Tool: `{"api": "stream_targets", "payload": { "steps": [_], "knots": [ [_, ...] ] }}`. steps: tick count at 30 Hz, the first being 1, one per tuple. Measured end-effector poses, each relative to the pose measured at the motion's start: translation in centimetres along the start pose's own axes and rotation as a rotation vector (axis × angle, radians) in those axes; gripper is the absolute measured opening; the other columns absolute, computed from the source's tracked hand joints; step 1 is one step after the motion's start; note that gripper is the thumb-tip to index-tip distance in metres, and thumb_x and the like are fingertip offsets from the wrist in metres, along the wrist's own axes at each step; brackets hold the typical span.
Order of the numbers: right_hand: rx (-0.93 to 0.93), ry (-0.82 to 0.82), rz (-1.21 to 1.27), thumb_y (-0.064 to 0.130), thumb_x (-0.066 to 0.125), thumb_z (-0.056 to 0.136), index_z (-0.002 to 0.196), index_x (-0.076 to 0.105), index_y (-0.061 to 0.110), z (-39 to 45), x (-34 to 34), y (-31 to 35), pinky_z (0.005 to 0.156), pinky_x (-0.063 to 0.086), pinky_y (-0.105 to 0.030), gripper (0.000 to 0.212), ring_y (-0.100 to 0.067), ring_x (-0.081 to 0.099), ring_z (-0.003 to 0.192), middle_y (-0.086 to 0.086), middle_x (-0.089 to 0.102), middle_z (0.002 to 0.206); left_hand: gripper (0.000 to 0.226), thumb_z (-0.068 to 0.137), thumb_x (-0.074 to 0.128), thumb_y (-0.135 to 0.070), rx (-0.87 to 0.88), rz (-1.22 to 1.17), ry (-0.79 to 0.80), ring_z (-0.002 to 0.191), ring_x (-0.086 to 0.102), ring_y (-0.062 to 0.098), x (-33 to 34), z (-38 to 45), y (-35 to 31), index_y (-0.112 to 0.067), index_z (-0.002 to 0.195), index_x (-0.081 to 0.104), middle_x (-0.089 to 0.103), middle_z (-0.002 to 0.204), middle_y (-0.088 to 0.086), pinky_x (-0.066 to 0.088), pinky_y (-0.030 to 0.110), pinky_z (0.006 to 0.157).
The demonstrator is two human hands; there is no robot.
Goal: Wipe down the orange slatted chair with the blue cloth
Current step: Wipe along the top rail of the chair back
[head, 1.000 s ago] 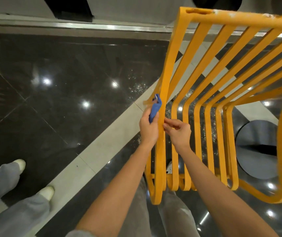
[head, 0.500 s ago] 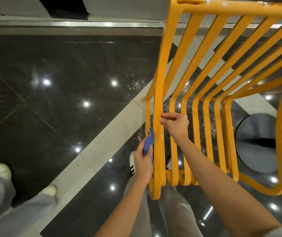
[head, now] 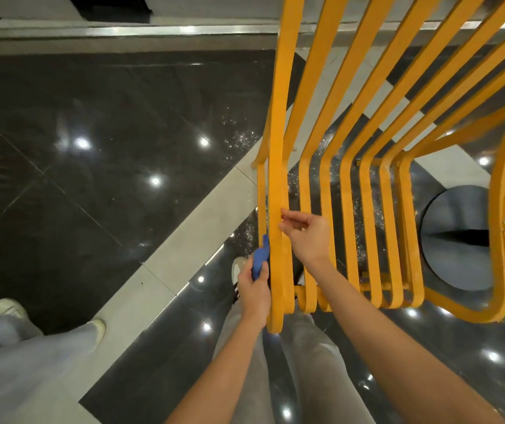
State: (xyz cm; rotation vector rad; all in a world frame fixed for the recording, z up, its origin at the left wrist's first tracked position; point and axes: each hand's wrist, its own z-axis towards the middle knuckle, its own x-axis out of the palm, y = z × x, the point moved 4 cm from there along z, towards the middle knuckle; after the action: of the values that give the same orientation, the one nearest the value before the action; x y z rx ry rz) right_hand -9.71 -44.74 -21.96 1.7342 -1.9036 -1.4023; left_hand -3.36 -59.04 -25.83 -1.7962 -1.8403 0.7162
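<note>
Plainly, the left hand (head: 254, 293) grips the cloth (head: 260, 261) against the chair (head: 275, 209)'s left slat; the right hand (head: 309, 234) pinches that slat, which could tip the chair.

One orange slatted chair (head: 367, 179) at twelve to three o'clock — one blue cloth (head: 259, 261), two hands (head: 254, 293) (head: 307, 234), one round dark base (head: 456, 240) at three o'clock, three pale shoes visible.
</note>
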Motion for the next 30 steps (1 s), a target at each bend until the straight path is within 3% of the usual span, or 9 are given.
{"api": "stream_targets", "payload": {
  "steps": [4, 8, 13, 16, 18, 21, 24, 27, 30],
  "knots": [
    [-0.105, 0.117, -0.137, -0.002, 0.055, 0.095, 0.145, 0.042, 0.018, -3.8, 1.1, -0.3, 0.081, 0.048, -0.006, 0.056, -0.003, 0.063, 0.100, 0.011, 0.062, 0.116, 0.037, 0.099, 0.052, -0.008, 0.268, 0.036, 0.054, 0.118, 0.061, 0.021, 2.6, 4.0, -6.1, -0.013, 0.136, 0.055, 0.064, 0.128, 0.006, 0.051, 0.035, 0.098],
    [-0.072, 0.305, -0.197, -0.001, 0.045, 0.099, 0.156, 0.015, 0.018, -7.0, 1.4, -2.1, 0.067, 0.047, -0.006, 0.067, 0.012, 0.059, 0.077, 0.014, 0.059, 0.099, 0.042, 0.098, 0.051, -0.002, 0.257, 0.025, 0.061, 0.125, 0.056, 0.018, 1.0, 0.9, -3.4, -0.015, 0.138, 0.051, 0.058, 0.137, 0.007, 0.048, 0.034, 0.104],
    [0.149, 0.313, 0.150, -0.010, 0.043, 0.096, 0.146, 0.040, 0.010, -6.7, 0.0, -1.9, 0.088, 0.048, -0.010, 0.054, -0.001, 0.059, 0.112, 0.012, 0.062, 0.120, 0.033, 0.098, 0.052, -0.003, 0.107, -0.055, -0.023, 0.113, 0.063, 0.034, -0.1, -1.6, -0.3, -0.004, 0.131, 0.057, 0.065, 0.120, 0.019, 0.055, 0.025, 0.083],
    [0.266, 0.285, 0.281, -0.007, 0.041, 0.096, 0.138, 0.052, 0.013, -5.7, -0.2, -2.0, 0.106, 0.044, -0.045, 0.048, -0.041, 0.049, 0.124, -0.010, 0.067, 0.120, 0.036, 0.099, 0.051, -0.011, 0.240, 0.025, 0.036, 0.119, 0.060, 0.026, 1.7, 2.4, -4.2, -0.011, 0.135, 0.055, 0.064, 0.127, 0.010, 0.051, 0.036, 0.097],
    [0.307, 0.293, 0.298, -0.009, 0.041, 0.093, 0.137, 0.054, 0.015, -5.9, -0.4, -2.4, 0.108, 0.031, -0.062, 0.052, -0.046, 0.038, 0.128, -0.012, 0.066, 0.120, 0.041, 0.100, 0.050, -0.014, 0.254, 0.051, 0.081, 0.123, 0.058, 0.027, 1.7, 3.6, -4.3, -0.012, 0.140, 0.050, 0.060, 0.133, 0.011, 0.049, 0.039, 0.101],
    [0.329, 0.303, 0.334, -0.007, 0.041, 0.095, 0.134, 0.056, 0.016, -6.3, -0.6, -2.7, 0.107, 0.037, -0.058, 0.048, -0.043, 0.044, 0.126, 0.002, 0.066, 0.113, 0.033, 0.101, 0.049, -0.010, 0.121, -0.004, 0.027, 0.109, 0.064, 0.025, 0.2, -0.6, -0.1, -0.006, 0.134, 0.053, 0.063, 0.125, 0.019, 0.056, 0.032, 0.090],
    [0.349, 0.327, 0.373, 0.004, 0.044, 0.100, 0.133, 0.057, 0.014, -6.2, -1.0, -2.2, 0.092, 0.054, -0.030, 0.037, -0.018, 0.065, 0.111, -0.002, 0.070, 0.116, 0.023, 0.100, 0.048, -0.004, 0.025, -0.057, -0.019, 0.103, 0.066, 0.033, -1.5, -4.0, 2.6, -0.016, 0.115, 0.061, 0.067, 0.110, 0.017, 0.056, 0.040, 0.090],
    [0.378, 0.327, 0.356, 0.012, 0.049, 0.100, 0.132, 0.058, 0.014, -5.9, -1.6, -2.8, 0.104, 0.048, -0.037, 0.033, -0.015, 0.061, 0.117, -0.002, 0.067, 0.123, 0.024, 0.099, 0.051, -0.008, 0.044, -0.105, -0.017, 0.112, 0.063, 0.032, -1.8, -2.7, 0.6, -0.019, 0.117, 0.063, 0.068, 0.115, 0.012, 0.049, 0.050, 0.101],
    [0.367, 0.262, 0.297, 0.018, 0.051, 0.100, 0.130, 0.060, 0.019, -6.2, -3.0, -3.4, 0.107, 0.045, -0.040, 0.032, -0.017, 0.059, 0.119, -0.003, 0.064, 0.127, 0.034, 0.101, 0.045, -0.010, 0.056, -0.438, -0.055, 0.120, 0.059, 0.024, -1.9, -2.3, -3.5, -0.016, 0.134, 0.054, 0.063, 0.126, 0.005, 0.049, 0.042, 0.101]
  ]
}}
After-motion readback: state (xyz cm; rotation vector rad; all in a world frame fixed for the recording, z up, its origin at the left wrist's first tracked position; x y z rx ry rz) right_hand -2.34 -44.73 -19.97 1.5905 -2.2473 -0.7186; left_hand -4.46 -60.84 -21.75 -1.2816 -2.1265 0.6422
